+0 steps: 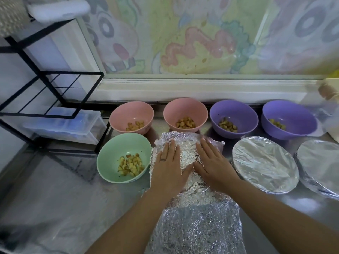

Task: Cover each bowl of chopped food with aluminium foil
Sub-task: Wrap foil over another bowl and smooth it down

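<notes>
We have both hands flat on the foil (186, 153), left hand (169, 165) beside right hand (212, 165), fingers straight, pressing, gripping nothing. The foil lies between the open green bowl (110, 153) and two covered bowls (264, 164). Behind, pink bowls (132, 110) and purple bowls (233, 109) sit uncovered.

Light: soft, even daylight, slightly washed out.
Source: the painted window (183, 33) beyond the left hand (169, 167) and right hand (212, 167) glows from behind.
Glare: pale sheen on the foil (187, 154) under both hands and on the foil-covered bowls (264, 164) right of them.
Shadows: faint and soft-edged on the bench (55, 189).
Blur: the bench nearer than and left of the hands is smeared.
Distortion: the sill (183, 85) bows; the rack (45, 88) far left leans.
</notes>
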`<state>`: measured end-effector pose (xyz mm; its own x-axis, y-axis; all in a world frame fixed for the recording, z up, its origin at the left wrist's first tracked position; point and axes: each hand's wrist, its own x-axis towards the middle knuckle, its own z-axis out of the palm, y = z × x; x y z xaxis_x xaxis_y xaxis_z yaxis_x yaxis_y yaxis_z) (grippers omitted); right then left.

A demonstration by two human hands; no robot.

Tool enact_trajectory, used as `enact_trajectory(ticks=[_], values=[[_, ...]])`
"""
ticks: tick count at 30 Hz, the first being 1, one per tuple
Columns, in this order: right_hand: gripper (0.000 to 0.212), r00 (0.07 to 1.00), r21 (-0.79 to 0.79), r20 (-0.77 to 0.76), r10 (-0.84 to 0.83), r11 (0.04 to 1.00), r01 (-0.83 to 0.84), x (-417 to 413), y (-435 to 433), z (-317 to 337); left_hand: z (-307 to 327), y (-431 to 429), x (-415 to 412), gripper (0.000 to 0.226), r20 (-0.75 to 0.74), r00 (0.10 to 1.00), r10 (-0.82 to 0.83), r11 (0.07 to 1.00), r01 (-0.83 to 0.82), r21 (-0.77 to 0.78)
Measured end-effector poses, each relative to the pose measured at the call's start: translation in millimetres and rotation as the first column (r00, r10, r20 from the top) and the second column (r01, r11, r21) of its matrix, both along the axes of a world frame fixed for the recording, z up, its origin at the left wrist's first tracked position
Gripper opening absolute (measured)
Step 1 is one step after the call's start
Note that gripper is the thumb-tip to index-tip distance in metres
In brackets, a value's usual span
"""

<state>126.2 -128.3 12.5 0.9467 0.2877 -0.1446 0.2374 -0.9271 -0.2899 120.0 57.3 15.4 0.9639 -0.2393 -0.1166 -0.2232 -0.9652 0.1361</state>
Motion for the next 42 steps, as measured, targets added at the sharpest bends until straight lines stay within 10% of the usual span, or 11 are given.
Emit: enact_trajectory(ticks=[19, 32, 38, 42], values=[[0.062, 0.957, -0.096, 0.234, 0.173, 0.983, -0.154, 34.6, 22.6, -2.6, -4.5, 6.5, 22.7, 0.055, 0.12, 0.991, 0.051, 0.976, -0.025, -0.214], [0.036, 0.989, 0.098, -0.037, -0.14, 0.985, 0.143, 50.2, 30.7, 11.3, -4.8, 10.0, 25.1, 0.041, -0.062, 0.975, 0.214, 0.821, -0.214, -0.53], [0.036, 0.981, 0.377, -0.066, -0.181, 0.906, 0.192, 48.8, 22.5, 26.6, -0.1, 10.7, 23.3, 0.049, 0.014, 0.986, 0.168, 0.876, -0.143, -0.46], [0.063, 0.987, 0.272, 0.017, -0.161, 0.951, 0.15, 10.0, 8.9, 29.6, 2.9, 9.2, -1.5, 0.067, 0.208, 0.976, -0.059, 0.958, 0.115, -0.264]])
